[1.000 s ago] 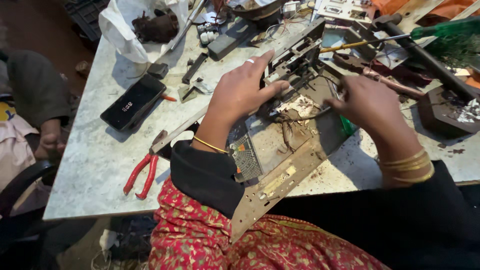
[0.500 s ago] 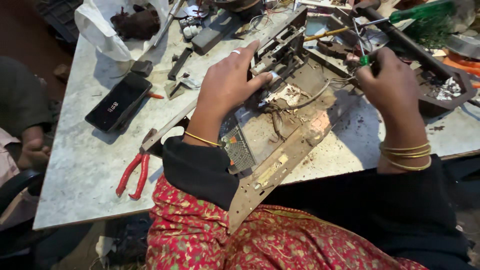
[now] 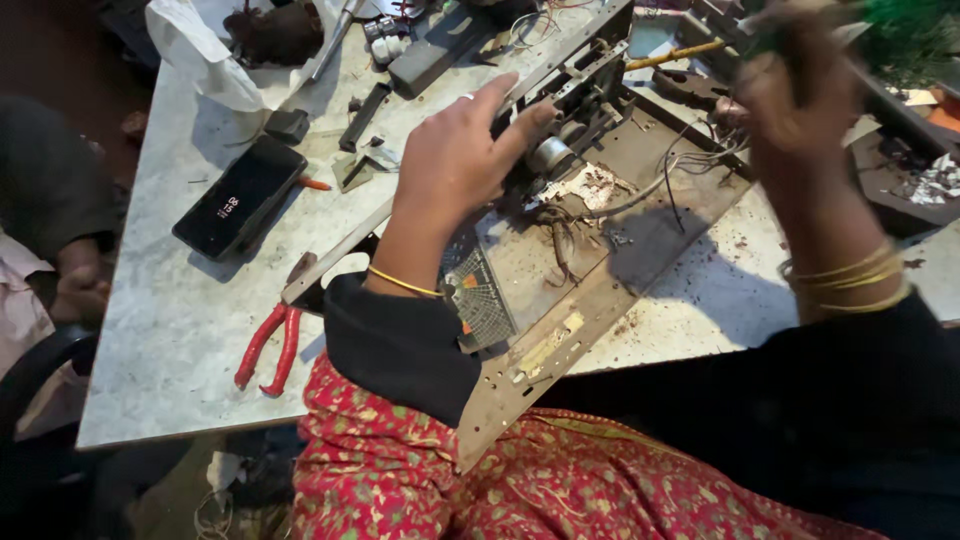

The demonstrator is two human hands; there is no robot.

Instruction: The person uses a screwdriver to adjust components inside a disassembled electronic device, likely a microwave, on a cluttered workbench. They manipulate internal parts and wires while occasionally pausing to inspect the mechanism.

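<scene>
Metal chassis [image 3: 560, 300] under left hand [image 3: 455, 165]; wires [image 3: 680, 170] inside.

A single head-worn view looks steeply down, close over the pale marbled stone surface [image 3: 180, 330], facing its far edge.

Black long sleeves on both arms, over a red lap cloth [image 3: 560, 480] with a small green and yellow floral print. Left hand [image 3: 455, 160] wears one thin gold bangle, right hand [image 3: 800, 90] a stack of several.
</scene>
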